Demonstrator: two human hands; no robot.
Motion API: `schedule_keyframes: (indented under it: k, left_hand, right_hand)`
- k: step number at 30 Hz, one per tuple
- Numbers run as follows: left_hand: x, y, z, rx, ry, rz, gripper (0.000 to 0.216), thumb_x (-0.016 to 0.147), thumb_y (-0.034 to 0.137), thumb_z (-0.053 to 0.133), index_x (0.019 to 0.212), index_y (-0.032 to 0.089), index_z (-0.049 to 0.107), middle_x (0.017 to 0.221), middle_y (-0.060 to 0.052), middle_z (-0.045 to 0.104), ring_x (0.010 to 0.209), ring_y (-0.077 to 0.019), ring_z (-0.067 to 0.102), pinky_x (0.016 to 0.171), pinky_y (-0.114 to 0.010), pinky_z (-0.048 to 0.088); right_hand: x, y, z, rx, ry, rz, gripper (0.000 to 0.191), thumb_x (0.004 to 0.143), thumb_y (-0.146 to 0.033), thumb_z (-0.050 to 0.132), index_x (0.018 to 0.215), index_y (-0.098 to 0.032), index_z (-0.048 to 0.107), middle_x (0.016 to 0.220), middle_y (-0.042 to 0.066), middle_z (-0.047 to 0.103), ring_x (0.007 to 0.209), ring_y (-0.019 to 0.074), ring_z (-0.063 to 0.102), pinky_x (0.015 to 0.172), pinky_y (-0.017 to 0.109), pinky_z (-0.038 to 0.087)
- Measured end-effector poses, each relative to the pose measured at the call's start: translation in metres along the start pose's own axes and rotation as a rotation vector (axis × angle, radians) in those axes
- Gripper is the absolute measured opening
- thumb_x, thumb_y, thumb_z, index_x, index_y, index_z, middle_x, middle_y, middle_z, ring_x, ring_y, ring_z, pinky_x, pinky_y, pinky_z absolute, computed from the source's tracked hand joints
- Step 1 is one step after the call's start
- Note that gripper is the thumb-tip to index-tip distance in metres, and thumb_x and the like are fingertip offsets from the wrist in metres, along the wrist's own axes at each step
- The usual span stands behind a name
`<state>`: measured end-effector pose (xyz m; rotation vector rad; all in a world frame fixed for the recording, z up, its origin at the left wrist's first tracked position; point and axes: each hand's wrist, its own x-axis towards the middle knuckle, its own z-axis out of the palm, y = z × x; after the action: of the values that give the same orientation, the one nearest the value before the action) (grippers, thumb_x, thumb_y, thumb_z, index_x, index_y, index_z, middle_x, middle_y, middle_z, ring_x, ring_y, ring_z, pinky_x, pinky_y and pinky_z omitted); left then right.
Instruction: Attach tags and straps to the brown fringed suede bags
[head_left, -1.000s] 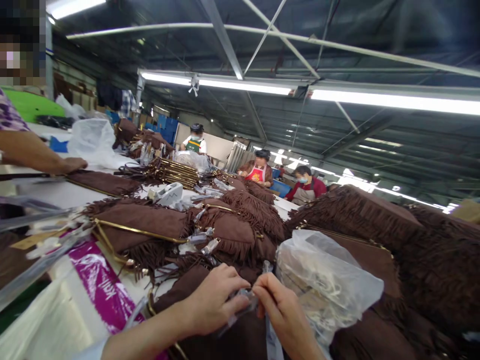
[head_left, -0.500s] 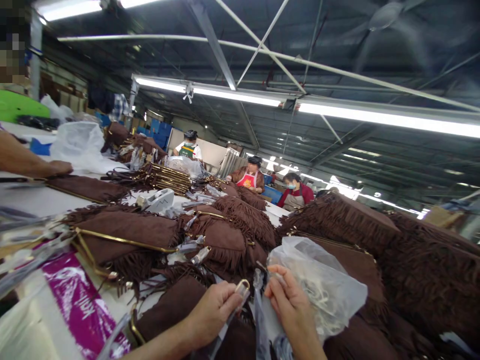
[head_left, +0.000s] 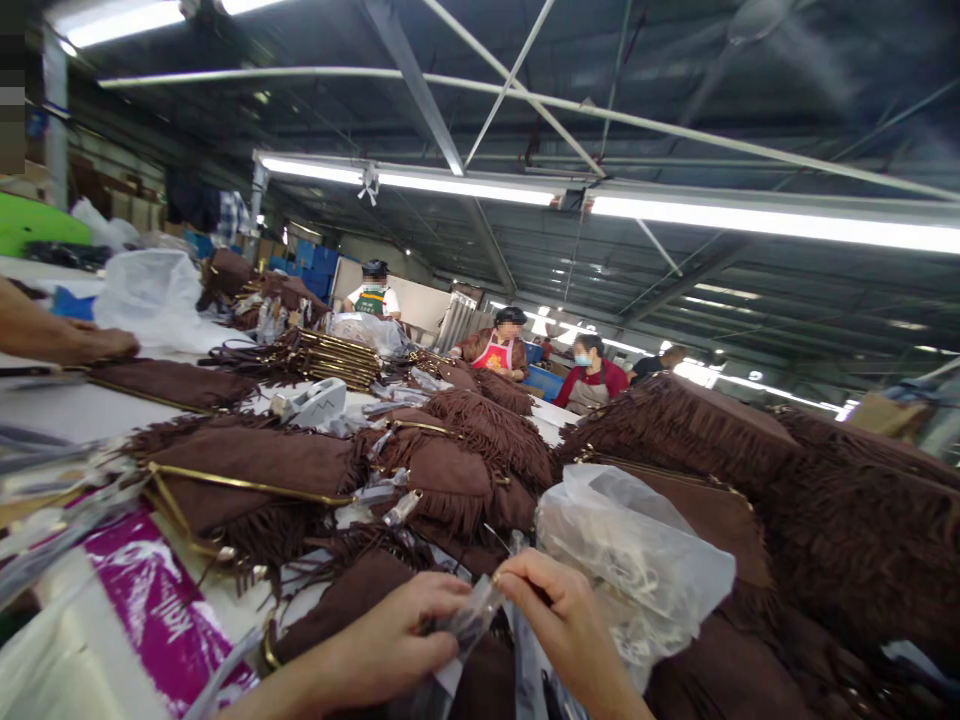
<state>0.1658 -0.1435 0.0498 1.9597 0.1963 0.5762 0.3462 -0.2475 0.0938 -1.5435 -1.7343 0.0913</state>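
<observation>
Plastic film, clear and crinkled, forms a narrow sleeve (head_left: 474, 618) between the person's two hands, above brown fringed bags (head_left: 352, 610) at the near edge of the pile. The left hand (head_left: 412, 630) enters from the lower left, forearm slanting up and rightward, back of the hand uppermost, its thumb and fingers closed on the sleeve. The right hand (head_left: 551, 615) angles in from the lower right, bent at the wrist, thumb and forefinger pinched together at the sleeve's upper end. "kali" runs sideways in white on a glossy purple package (head_left: 169, 610) at left; writing on the co-workers' aprons is too small to read. More bags cover much of a white worktop (head_left: 64, 405), with a cloudy plastic bag (head_left: 637, 560) just beside the right hand. Beyond, people work in a hall under fluorescent tubes (head_left: 750, 218) and a dark metal roof.
</observation>
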Motion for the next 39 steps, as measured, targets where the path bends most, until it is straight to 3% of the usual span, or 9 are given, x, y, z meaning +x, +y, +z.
schedule_keyframes:
  k: [2, 4, 8, 11, 16, 19, 24, 30, 39]
  left_hand:
    - [0.007, 0.01, -0.002, -0.153, 0.089, -0.062, 0.057, 0.075, 0.022, 0.061, 0.131, 0.021, 0.056, 0.124, -0.007, 0.061, 0.115, -0.025, 0.051, 0.1, -0.035, 0.038]
    - [0.017, 0.02, 0.003, -0.238, 0.166, -0.042, 0.067, 0.08, 0.028, 0.059, 0.144, 0.018, 0.041, 0.113, -0.007, 0.063, 0.104, -0.0226, 0.055, 0.093, -0.034, 0.042]
    - [0.027, 0.025, 0.025, -0.168, 0.121, 0.032, 0.028, 0.092, 0.035, 0.045, 0.097, 0.015, 0.064, 0.07, 0.002, 0.051, 0.066, -0.0134, 0.046, 0.066, -0.025, 0.039]
    - [0.018, 0.012, 0.03, -0.146, 0.077, -0.014, 0.032, 0.094, 0.039, 0.044, 0.073, 0.017, 0.055, 0.067, 0.002, 0.048, 0.067, -0.0131, 0.045, 0.066, -0.023, 0.036]
    - [0.004, -0.003, 0.02, -0.046, 0.04, 0.073, 0.03, 0.091, 0.039, 0.048, 0.075, 0.018, 0.06, 0.092, -0.003, 0.059, 0.097, -0.0199, 0.051, 0.092, -0.029, 0.036]
    - [0.004, 0.001, 0.017, -0.135, 0.016, 0.009, 0.029, 0.092, 0.038, 0.047, 0.079, 0.016, 0.062, 0.087, -0.002, 0.059, 0.089, -0.0184, 0.053, 0.085, -0.028, 0.038]
    - [0.016, 0.02, 0.022, -0.315, 0.171, -0.022, 0.038, 0.088, 0.04, 0.052, 0.117, 0.016, 0.055, 0.089, 0.0, 0.057, 0.084, -0.016, 0.051, 0.078, -0.026, 0.039]
    - [0.033, 0.022, 0.037, -0.35, 0.184, 0.027, 0.03, 0.081, 0.042, 0.051, 0.068, 0.016, 0.053, 0.058, 0.005, 0.041, 0.056, -0.0103, 0.035, 0.055, -0.023, 0.03]
    - [0.01, 0.005, 0.035, -0.447, 0.04, -0.057, 0.039, 0.08, 0.053, 0.058, 0.073, 0.015, 0.058, 0.072, -0.002, 0.057, 0.073, -0.0156, 0.052, 0.077, -0.027, 0.041]
  right_hand:
    - [0.002, -0.008, -0.001, 0.012, -0.028, -0.033, 0.026, 0.094, -0.03, 0.054, 0.073, -0.02, 0.066, 0.069, -0.001, 0.064, 0.066, 0.0146, 0.059, 0.062, 0.023, 0.038]
    - [0.006, -0.016, -0.002, 0.016, -0.01, -0.071, 0.026, 0.094, -0.027, 0.054, 0.071, -0.021, 0.065, 0.068, -0.002, 0.064, 0.065, 0.0139, 0.058, 0.062, 0.022, 0.039]
    - [0.008, -0.019, -0.002, -0.017, 0.099, -0.111, 0.026, 0.093, -0.025, 0.053, 0.07, -0.021, 0.064, 0.068, -0.002, 0.063, 0.064, 0.0143, 0.059, 0.061, 0.022, 0.039]
    - [0.002, -0.01, 0.001, -0.022, 0.095, -0.088, 0.027, 0.093, -0.026, 0.052, 0.069, -0.021, 0.063, 0.067, -0.002, 0.063, 0.064, 0.0147, 0.059, 0.06, 0.023, 0.039]
    - [-0.001, 0.005, 0.001, 0.003, 0.117, 0.035, 0.027, 0.094, -0.032, 0.052, 0.073, -0.022, 0.064, 0.069, -0.001, 0.064, 0.066, 0.0167, 0.059, 0.062, 0.024, 0.042]
    - [0.004, 0.005, -0.002, 0.008, 0.113, 0.055, 0.028, 0.095, -0.035, 0.052, 0.075, -0.022, 0.065, 0.07, 0.0, 0.064, 0.067, 0.0173, 0.059, 0.063, 0.024, 0.043]
    - [0.006, -0.006, -0.004, 0.01, 0.124, -0.027, 0.026, 0.094, -0.032, 0.053, 0.073, -0.022, 0.066, 0.068, -0.001, 0.063, 0.064, 0.0157, 0.058, 0.061, 0.023, 0.042]
    - [0.005, -0.017, -0.004, -0.005, 0.144, -0.095, 0.027, 0.094, -0.027, 0.052, 0.07, -0.022, 0.063, 0.067, -0.002, 0.06, 0.063, 0.0142, 0.056, 0.061, 0.023, 0.04]
    - [-0.002, -0.006, 0.007, 0.065, 0.143, 0.015, 0.027, 0.093, -0.033, 0.052, 0.071, -0.022, 0.064, 0.068, -0.001, 0.062, 0.065, 0.0159, 0.059, 0.061, 0.024, 0.041]
